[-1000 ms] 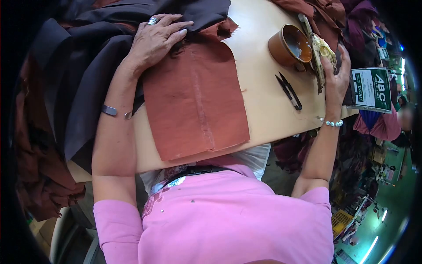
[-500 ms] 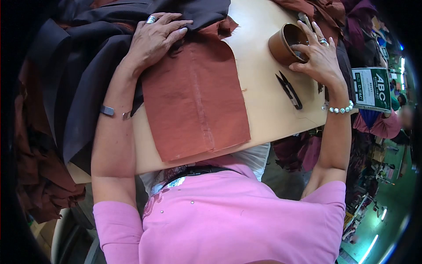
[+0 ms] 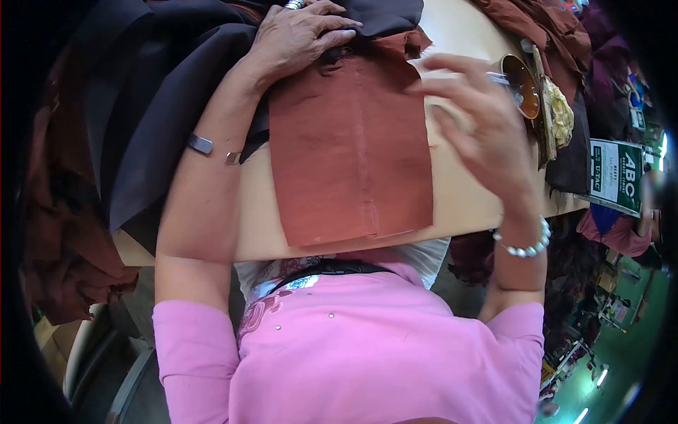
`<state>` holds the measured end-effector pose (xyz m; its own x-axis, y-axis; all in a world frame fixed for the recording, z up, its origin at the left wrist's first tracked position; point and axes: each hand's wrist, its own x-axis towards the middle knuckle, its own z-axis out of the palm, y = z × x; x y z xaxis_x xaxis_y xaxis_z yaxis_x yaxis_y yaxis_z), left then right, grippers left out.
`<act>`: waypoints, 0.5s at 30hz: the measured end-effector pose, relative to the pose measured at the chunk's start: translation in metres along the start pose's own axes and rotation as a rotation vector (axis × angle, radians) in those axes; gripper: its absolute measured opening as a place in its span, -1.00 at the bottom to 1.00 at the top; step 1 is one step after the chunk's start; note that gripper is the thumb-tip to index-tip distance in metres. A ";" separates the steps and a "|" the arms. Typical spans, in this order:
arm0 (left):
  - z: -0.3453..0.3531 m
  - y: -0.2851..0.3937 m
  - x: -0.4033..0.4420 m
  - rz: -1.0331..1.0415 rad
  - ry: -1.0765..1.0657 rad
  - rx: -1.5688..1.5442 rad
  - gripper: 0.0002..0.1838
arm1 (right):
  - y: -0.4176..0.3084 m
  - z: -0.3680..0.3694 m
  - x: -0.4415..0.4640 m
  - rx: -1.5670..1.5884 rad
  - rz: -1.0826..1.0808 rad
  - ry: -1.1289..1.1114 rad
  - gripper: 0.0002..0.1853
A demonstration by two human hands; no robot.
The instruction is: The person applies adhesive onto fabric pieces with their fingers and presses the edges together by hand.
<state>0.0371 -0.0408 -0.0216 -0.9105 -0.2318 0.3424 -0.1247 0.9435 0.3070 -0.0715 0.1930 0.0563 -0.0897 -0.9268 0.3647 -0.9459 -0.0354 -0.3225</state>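
Observation:
My left hand (image 3: 300,41) lies over the dark fabric (image 3: 385,18) at the top edge of a rust-brown cloth panel (image 3: 395,155), fingers stretched out. The panel lies flat on the table, with a pale lengthwise seam or stripe down its middle. My right hand (image 3: 477,120) is over the table just right of the panel, blurred by motion, its fingers spread with nothing visible between them. Behind it stands a brown round pot (image 3: 521,85), partly covered by the hand, with something shiny inside. The thread snips are hidden from view.
Dark fabric (image 3: 169,92) is heaped on the left, and more rust cloth (image 3: 554,32) at the back right. A stick (image 3: 542,106) and a yellowish lump (image 3: 559,113) lie beside the pot. A green-and-white ABC packet (image 3: 616,173) is at the right edge of the table (image 3: 462,205).
My right hand has come out of the pot and moved left, towards the panel. My left hand stays on the fabric. The whole view has shifted, so the panel appears farther right.

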 end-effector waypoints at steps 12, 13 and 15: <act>0.001 0.001 -0.001 0.018 0.043 -0.014 -0.71 | 0.023 0.086 0.032 0.217 0.160 0.037 -0.68; 0.001 0.001 -0.001 0.018 0.046 -0.005 -0.71 | 0.022 0.085 0.032 0.213 0.174 0.013 -0.67; 0.001 0.002 -0.001 0.019 0.053 0.013 -0.71 | 0.028 0.086 0.032 0.214 0.144 -0.004 -0.67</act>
<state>0.0375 -0.0388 -0.0225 -0.8906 -0.2253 0.3950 -0.1125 0.9508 0.2886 -0.0737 0.1306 -0.0160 -0.2169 -0.9296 0.2981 -0.8362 0.0193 -0.5481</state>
